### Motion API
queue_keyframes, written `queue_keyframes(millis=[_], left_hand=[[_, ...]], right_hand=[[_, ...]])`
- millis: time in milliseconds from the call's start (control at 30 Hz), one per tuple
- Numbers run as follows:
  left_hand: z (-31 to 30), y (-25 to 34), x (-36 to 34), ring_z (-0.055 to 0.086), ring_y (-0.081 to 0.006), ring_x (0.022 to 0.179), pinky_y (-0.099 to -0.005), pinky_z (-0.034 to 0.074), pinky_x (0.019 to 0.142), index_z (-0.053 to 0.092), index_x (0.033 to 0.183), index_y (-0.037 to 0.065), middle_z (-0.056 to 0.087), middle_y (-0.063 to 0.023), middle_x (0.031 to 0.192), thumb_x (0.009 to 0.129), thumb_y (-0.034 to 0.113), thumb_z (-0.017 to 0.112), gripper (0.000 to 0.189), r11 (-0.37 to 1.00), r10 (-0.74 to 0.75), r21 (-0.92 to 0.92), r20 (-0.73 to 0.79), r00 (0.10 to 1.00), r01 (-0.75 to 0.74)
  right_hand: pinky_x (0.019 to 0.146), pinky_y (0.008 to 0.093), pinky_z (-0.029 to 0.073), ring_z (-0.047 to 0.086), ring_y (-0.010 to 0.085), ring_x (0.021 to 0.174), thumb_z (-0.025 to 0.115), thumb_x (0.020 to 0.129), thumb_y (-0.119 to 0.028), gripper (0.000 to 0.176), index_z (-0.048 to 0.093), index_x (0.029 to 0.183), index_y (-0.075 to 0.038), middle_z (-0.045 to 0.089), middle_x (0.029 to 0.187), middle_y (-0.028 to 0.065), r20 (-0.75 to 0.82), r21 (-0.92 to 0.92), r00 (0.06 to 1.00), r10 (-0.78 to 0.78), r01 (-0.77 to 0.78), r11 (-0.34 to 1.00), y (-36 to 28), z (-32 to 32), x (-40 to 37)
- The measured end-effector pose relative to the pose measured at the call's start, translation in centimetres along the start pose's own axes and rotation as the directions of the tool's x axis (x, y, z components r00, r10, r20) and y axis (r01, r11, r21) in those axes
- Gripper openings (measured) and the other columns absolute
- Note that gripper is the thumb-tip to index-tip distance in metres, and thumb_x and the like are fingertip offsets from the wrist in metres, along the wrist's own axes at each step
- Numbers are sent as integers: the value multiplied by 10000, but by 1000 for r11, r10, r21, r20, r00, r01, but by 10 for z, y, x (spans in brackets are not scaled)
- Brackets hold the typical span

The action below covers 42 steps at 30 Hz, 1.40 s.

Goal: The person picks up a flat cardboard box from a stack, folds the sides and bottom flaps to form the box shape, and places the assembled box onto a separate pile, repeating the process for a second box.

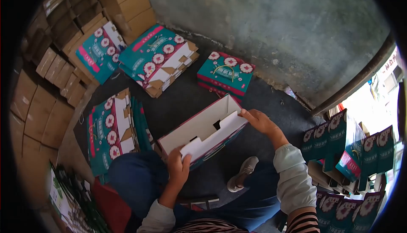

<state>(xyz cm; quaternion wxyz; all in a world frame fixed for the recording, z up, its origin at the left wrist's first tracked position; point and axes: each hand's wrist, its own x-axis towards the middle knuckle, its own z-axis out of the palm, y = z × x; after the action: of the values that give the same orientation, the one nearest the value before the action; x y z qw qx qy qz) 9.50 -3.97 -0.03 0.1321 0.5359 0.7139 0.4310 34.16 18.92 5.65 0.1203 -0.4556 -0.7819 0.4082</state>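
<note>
An open carton (195, 127), white inside and teal and pink outside, lies tilted in front of my knees. My left hand (178, 165) grips the near left corner of its white flap (212, 137). At the flap's right end, my right hand (259, 122) pinches the edge between thumb and fingers. The flap has a stepped cutout, and a dark slot shows beside it. Just beyond the carton stands a closed teal box (227, 72) with a cord handle and flower prints on top.
Flattened teal cartons lie in stacks at the left (111, 131) and farther back (157, 59). Another printed carton (99, 52) leans on brown boxes (40, 110). More printed cartons (326, 141) stand at the right. A grey wall (271, 25) rises behind.
</note>
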Motion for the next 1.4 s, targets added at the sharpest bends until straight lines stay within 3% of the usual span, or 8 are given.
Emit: queue_keyframes(millis=[67, 233, 367, 900, 1100, 1200, 1300, 1400], left_hand=[[7, -6, 3, 496, -377, 1120, -412, 344, 992, 491, 1264, -14, 530, -238, 1223, 843, 171, 621, 479, 998, -39, 51, -82, 996, 43], [19, 5, -2, 383, -392, 1261, -483, 303, 1028, 441, 1321, -8, 370, -259, 1385, 799, 131, 680, 590, 954, 148, 280, -120, 982, -109], [17, 11, -2, 318, -389, 1324, -530, 264, 1052, 446, 1326, -5, 375, -223, 1403, 804, 273, 679, 636, 836, 225, 482, 133, 965, -261], [28, -11, 1, 453, -363, 1215, -472, 290, 1063, 475, 1266, -43, 492, -231, 1301, 856, 383, 594, 603, 816, 211, 428, 408, 888, -390], [18, 9, -1, 412, -377, 1234, -472, 305, 1042, 484, 1263, -19, 450, -250, 1322, 855, 342, 609, 559, 831, 250, 401, 350, 903, -386], [4, 15, -3, 380, -390, 1258, -465, 304, 1039, 481, 1269, -10, 418, -261, 1344, 852, 322, 619, 550, 892, 335, 289, 94, 937, -348], [-4, -10, 3, 366, -381, 1276, -434, 303, 1047, 462, 1290, -23, 400, -270, 1354, 873, 352, 609, 579, 965, 118, 257, -261, 958, -49], [-6, -69, 14, 410, -344, 1257, -405, 320, 1044, 470, 1304, 0, 449, -212, 1350, 905, 478, 540, 627, 899, -431, -196, -224, 874, 393]], right_hand=[[905, 407, 429, 573, 373, 1039, 363, 945, -551, 639, 668, 1027, 4, 649, 951, 231, -1, -118, 1000, 11, -11, 993, -1, 0, -5], [1024, 433, 368, 457, 366, 1209, 674, 765, -499, 708, 485, 1324, -108, 463, 1335, 173, -53, -457, 996, -69, 37, 889, -1, 15, -8], [1063, 460, 316, 351, 350, 1308, 744, 691, -419, 767, 457, 1352, -154, 387, 1409, 142, 100, -538, 831, -547, 508, 672, -27, 39, -11], [1011, 423, 392, 449, 314, 1245, 788, 679, -296, 648, 526, 1259, -172, 517, 1300, 85, 370, -627, 903, -219, 417, 658, -8, 75, 5], [978, 412, 412, 496, 301, 1179, 785, 679, -326, 572, 580, 1169, -114, 552, 1228, 89, 278, -582, 882, -381, 470, 663, 1, 75, 0], [932, 415, 439, 520, 310, 1118, 747, 723, -367, 502, 610, 1117, -88, 575, 1147, 95, 224, -494, 907, -356, 420, 761, -14, 52, -7], [932, 417, 439, 507, 328, 1125, 633, 823, -399, 452, 596, 1115, -56, 570, 1148, 134, -12, -462, 963, -270, 234, 855, -12, 31, -8], [936, 407, 440, 512, 329, 1130, 615, 839, -392, 485, 564, 1180, -51, 574, 1160, 146, -345, -512, 894, -286, 76, 855, 21, 28, 9]])
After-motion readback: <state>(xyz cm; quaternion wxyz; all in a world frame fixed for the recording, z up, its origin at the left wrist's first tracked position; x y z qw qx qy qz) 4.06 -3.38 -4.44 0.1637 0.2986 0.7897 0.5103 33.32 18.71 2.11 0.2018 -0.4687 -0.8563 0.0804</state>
